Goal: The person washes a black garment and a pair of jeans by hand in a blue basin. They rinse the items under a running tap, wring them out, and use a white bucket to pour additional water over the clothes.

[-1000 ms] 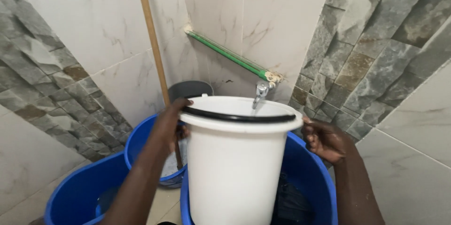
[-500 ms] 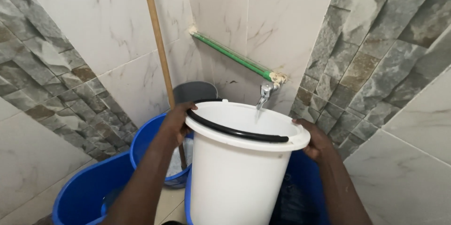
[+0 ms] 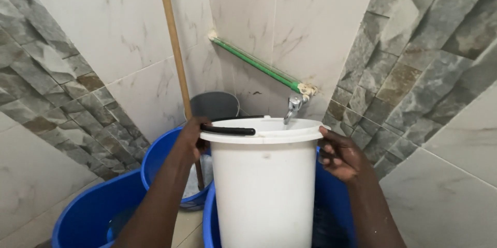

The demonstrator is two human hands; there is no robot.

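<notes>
Nearest to me, my left hand gripped the rim of the white bucket at about nine o'clock, fingers clenched over the lip where the black handle lay folded down along the edge. My right hand pressed against the bucket's side at three o'clock just under the rim, fingers spread on the wall; I could not tell whether it truly clasped the rim or only steadied it. The bucket stood upright between both hands, at the centre of my view, and sat in or just above a large blue tub whose rim showed on either side at six o'clock.

At eight o'clock lay another blue basin, and behind my left forearm a smaller blue bucket. Beyond the white bucket's rim, at twelve o'clock, a metal tap hung over its mouth, fed by a green pipe running up toward eleven o'clock along the marble tiles. A dark grey bin stood in the corner, and a wooden pole leaned against the wall at eleven o'clock.
</notes>
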